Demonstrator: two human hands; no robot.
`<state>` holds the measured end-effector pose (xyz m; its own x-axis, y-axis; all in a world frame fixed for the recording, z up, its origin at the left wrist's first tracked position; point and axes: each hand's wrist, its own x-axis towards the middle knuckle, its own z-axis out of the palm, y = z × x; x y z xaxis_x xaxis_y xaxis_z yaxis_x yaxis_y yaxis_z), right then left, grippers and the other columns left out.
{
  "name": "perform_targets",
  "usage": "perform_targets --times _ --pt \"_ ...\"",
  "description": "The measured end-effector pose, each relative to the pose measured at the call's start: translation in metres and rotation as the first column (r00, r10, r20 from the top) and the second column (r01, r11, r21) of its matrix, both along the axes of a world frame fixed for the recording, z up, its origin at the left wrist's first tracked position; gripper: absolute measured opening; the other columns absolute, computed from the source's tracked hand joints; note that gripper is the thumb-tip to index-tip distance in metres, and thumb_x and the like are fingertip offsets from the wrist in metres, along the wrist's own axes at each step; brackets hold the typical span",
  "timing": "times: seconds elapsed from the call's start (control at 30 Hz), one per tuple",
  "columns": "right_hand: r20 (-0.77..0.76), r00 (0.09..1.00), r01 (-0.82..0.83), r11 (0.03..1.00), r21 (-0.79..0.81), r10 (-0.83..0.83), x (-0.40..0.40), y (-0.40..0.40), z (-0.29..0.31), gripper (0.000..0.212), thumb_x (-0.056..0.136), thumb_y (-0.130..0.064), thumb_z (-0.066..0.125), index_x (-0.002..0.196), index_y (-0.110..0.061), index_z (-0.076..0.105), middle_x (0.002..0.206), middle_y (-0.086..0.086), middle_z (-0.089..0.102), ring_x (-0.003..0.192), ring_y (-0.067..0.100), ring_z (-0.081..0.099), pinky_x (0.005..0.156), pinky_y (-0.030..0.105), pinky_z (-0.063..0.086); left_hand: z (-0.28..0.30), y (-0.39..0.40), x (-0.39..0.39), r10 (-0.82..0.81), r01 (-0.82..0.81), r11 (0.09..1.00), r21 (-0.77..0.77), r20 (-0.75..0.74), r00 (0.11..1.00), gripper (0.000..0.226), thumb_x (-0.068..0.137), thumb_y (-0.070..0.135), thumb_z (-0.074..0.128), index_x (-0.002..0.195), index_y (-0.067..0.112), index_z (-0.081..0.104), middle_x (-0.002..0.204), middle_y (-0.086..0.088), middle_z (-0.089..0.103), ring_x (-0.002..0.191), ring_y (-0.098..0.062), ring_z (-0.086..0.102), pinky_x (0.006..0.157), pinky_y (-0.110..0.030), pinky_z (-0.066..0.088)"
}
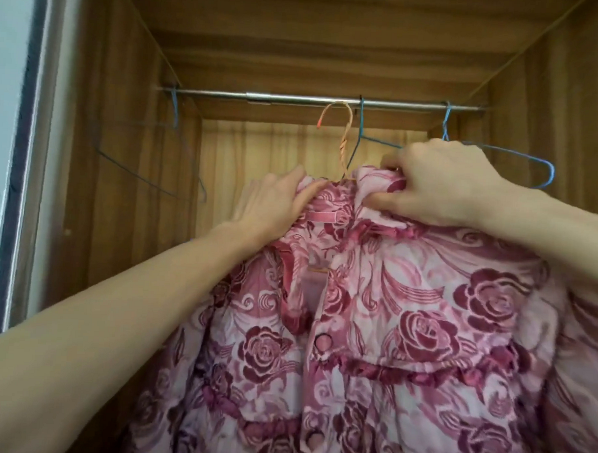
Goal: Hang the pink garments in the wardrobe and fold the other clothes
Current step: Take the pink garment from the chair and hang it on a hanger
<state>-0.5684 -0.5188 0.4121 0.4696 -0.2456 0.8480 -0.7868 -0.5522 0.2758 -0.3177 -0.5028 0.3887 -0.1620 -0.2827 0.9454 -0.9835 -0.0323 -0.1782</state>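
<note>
A pink garment (pixel 372 315) with a dark rose pattern and buttons fills the lower middle and right of the head view, held up inside the wardrobe. An orange wire hanger (pixel 344 139) sits in its collar, its hook just below the metal rail (pixel 296 98); whether the hook rests on the rail I cannot tell. My left hand (pixel 274 204) holds the left side of the collar. My right hand (pixel 436 182) grips the bunched right side of the collar, fingers curled round the cloth.
Three empty blue wire hangers hang on the rail: one at the left (pixel 174 111), one at the middle (pixel 362 126), one at the right (pixel 520 157) just behind my right hand. Wooden wardrobe walls (pixel 122 150) close in on both sides.
</note>
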Motion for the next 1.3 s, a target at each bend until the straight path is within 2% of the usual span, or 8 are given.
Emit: perform_targets --times 0.17,0.27,0.33,0.5,0.63,0.73,0.9,1.3 --pt "0.112 0.993 -0.048 0.993 0.112 0.035 0.032 0.000 0.051 0.040 0.084 -0.051 0.073 0.109 -0.020 0.074 0.113 0.018 0.069 0.109 0.042 0.063 0.076 0.037 0.042 0.031 -0.013 0.014 -0.167 0.187 0.982 0.036 -0.308 0.936 0.050 0.106 0.062 0.036 0.102 0.016 0.053 0.103 -0.010 0.063 0.101 -0.033 0.061 0.082 -0.042 0.045" --pt "0.213 0.977 -0.050 0.984 0.170 0.013 0.048 -0.005 0.069 0.044 0.082 -0.052 0.078 0.101 -0.014 0.068 0.119 0.021 0.066 0.112 0.043 0.062 0.078 0.036 0.041 0.034 -0.025 0.010 -0.225 0.326 0.940 0.099 -0.538 0.812 0.073 0.102 0.074 0.025 0.151 0.023 0.041 0.154 -0.010 0.046 0.144 -0.031 0.042 0.117 -0.053 0.035" --pt "0.269 0.963 -0.048 0.984 0.174 0.000 0.056 -0.003 0.081 0.044 0.081 -0.054 0.080 0.094 -0.016 0.062 0.121 0.020 0.066 0.114 0.044 0.062 0.079 0.036 0.043 0.036 -0.030 0.008 -0.264 0.379 0.919 0.108 -0.546 0.795 0.080 0.099 0.078 0.022 0.164 0.032 0.022 0.170 -0.004 0.027 0.156 -0.028 0.026 0.125 -0.054 0.021" --pt "0.400 0.916 -0.056 0.988 0.143 -0.006 0.076 0.004 0.117 0.052 0.089 -0.052 0.071 0.116 -0.008 0.068 0.125 0.017 0.067 0.116 0.042 0.063 0.085 0.040 0.048 0.062 -0.035 0.017 -0.279 0.359 0.931 0.069 -0.502 0.819 0.080 0.101 0.074 0.018 0.168 0.031 0.013 0.175 0.003 0.013 0.161 -0.023 0.013 0.131 -0.049 0.012" --pt "0.442 0.897 -0.068 0.986 0.151 -0.006 0.111 0.002 0.132 0.044 0.093 -0.044 0.068 0.120 -0.010 0.068 0.128 0.014 0.067 0.119 0.036 0.064 0.083 0.035 0.045 0.079 -0.037 0.026 -0.192 0.285 0.953 0.107 -0.513 0.836 0.086 0.096 0.078 0.007 0.167 0.031 0.016 0.173 -0.002 0.023 0.160 -0.025 0.020 0.130 -0.051 0.010" --pt "0.427 0.904 -0.083 0.983 0.165 0.005 0.142 -0.007 0.131 0.046 0.096 -0.041 0.063 0.128 -0.008 0.065 0.135 0.015 0.064 0.125 0.036 0.062 0.094 0.037 0.050 0.084 -0.042 0.038 -0.127 0.235 0.965 0.120 -0.570 0.812 0.092 0.090 0.082 -0.002 0.167 0.034 0.015 0.170 -0.007 0.031 0.157 -0.028 0.027 0.128 -0.052 0.006" --pt "0.404 0.915 -0.088 0.976 0.200 0.000 0.173 -0.025 0.133 0.045 0.099 -0.039 0.061 0.132 -0.008 0.062 0.138 0.016 0.062 0.128 0.036 0.059 0.099 0.039 0.050 0.082 -0.053 0.068 -0.124 0.292 0.944 0.154 -0.653 0.747 0.095 0.085 0.092 0.000 0.166 0.043 0.008 0.173 -0.007 0.020 0.157 -0.033 0.025 0.128 -0.055 0.017" --pt "0.359 0.923 0.005 0.937 0.350 -0.139 0.199 -0.063 0.145 0.045 0.092 -0.037 0.073 0.128 -0.011 0.064 0.134 0.008 0.065 0.124 0.028 0.064 0.090 0.033 0.050 0.081 -0.096 0.096 -0.200 0.410 0.898 0.160 -0.681 0.704 0.107 0.070 0.102 0.009 0.162 0.047 0.015 0.170 -0.003 0.031 0.152 -0.034 0.035 0.122 -0.061 0.029"
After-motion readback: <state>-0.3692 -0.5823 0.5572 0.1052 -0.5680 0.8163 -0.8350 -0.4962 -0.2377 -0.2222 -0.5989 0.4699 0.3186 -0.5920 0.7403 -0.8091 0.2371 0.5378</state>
